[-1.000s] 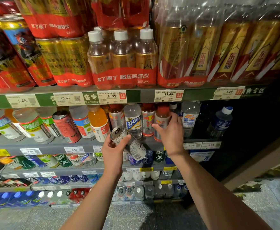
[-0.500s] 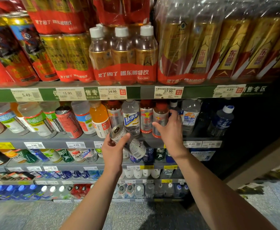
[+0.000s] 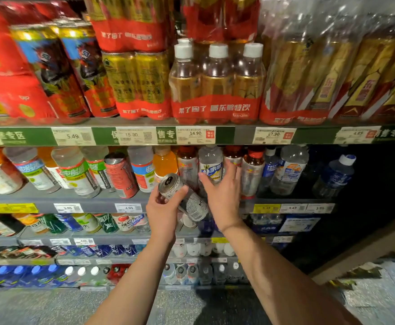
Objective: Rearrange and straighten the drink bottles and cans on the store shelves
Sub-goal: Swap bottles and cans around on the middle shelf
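A person stands facing a store drinks shelf, both bare arms reaching forward. The left hand (image 3: pixel 162 208) grips a silver can (image 3: pixel 183 195) with fingers and thumb curled round its upper part; the can is tilted, its top leaning up and to the left, and it is held in the air in front of the middle shelf (image 3: pixel 51 200) rather than standing on it. The right hand (image 3: pixel 222 191) is just beside it, fingers straight and spread, reaching between the upright bottles on that shelf. Its fingertips lie against a clear bottle with a blue and white label (image 3: pixel 211 164) and a red-capped bottle (image 3: pixel 252 171); it holds nothing.

Further left on the same shelf stand a red can (image 3: pixel 121 175), an orange drink bottle (image 3: pixel 165 163) and pale bottles with green labels (image 3: pixel 76 171), all leaning in the wide view. The shelf above carries shrink-wrapped packs of white-capped golden bottles (image 3: pixel 216 83) and gold cans (image 3: pixel 136 78), with price tags (image 3: pixel 195 135) along its green edge. Lower shelves hold more small bottles and cans, too blurred to name.
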